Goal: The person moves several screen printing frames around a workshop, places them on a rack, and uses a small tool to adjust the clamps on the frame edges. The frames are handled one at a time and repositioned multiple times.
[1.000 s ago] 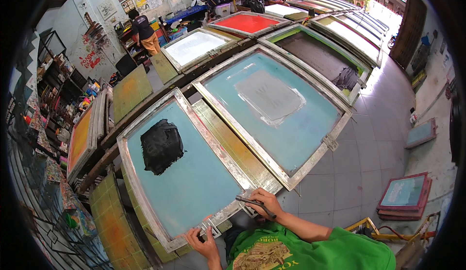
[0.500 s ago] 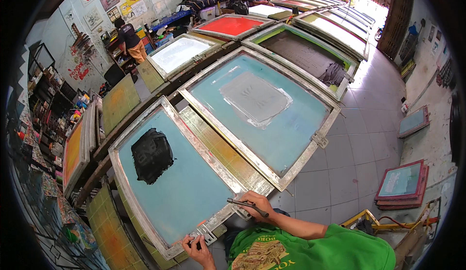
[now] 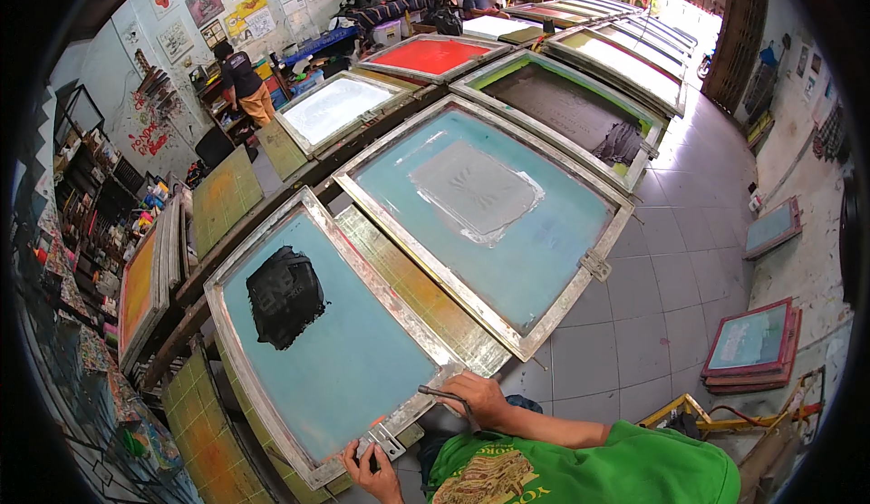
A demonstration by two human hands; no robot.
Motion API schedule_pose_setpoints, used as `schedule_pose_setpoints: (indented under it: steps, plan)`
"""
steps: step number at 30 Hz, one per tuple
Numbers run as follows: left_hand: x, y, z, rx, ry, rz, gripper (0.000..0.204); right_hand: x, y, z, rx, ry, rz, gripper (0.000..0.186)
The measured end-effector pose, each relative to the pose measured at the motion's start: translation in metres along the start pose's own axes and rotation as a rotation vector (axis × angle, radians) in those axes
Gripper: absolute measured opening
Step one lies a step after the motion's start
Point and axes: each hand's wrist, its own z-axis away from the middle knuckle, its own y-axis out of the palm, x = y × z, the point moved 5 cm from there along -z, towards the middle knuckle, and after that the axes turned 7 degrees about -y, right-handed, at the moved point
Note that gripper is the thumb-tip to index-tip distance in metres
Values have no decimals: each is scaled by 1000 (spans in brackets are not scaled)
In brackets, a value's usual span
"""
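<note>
Left hand (image 3: 370, 470) curled on metal clamp bracket (image 3: 385, 439) at near edge of screen frame (image 3: 319, 345), fingers closed over it. Frame lies flat on counter (image 3: 426, 300), stretching up and away from left hand: aluminium rim, teal mesh, black ink patch (image 3: 285, 295) toward far-left corner, well apart from both hands. Right hand (image 3: 480, 398) just right of left, resting on frame's near-right corner, fingers wrapped around a thin dark rod-like tool (image 3: 444, 396); tool tip points left along frame rim. Tool type: cannot tell. Green sleeve (image 3: 652, 468) below right hand. Yellow-green counter strip directly beyond right hand. Past that, up and right, second teal screen (image 3: 485, 218) with grey print patch in middle. Further back, more screens in a row, one red (image 3: 429, 55). Far right of hands, small framed screens stacked on tiled floor (image 3: 634, 323).
</note>
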Motion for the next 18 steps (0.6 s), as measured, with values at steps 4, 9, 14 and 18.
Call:
schedule_pose_setpoints:
  steps: [4,9,14,18]
  plan:
    - [3,2,-3,-9,-7,-36,14,-1,10,4,29,-22,35,25]
    - [0,-3,-2,7,0,-107,16,4,12,8,76,-54,-97,31]
    - [-3,-2,-5,15,14,26,10,3,11,8,94,80,-96,36]
    - [12,0,-6,-39,66,80,10,-2,15,7,59,80,-88,33]
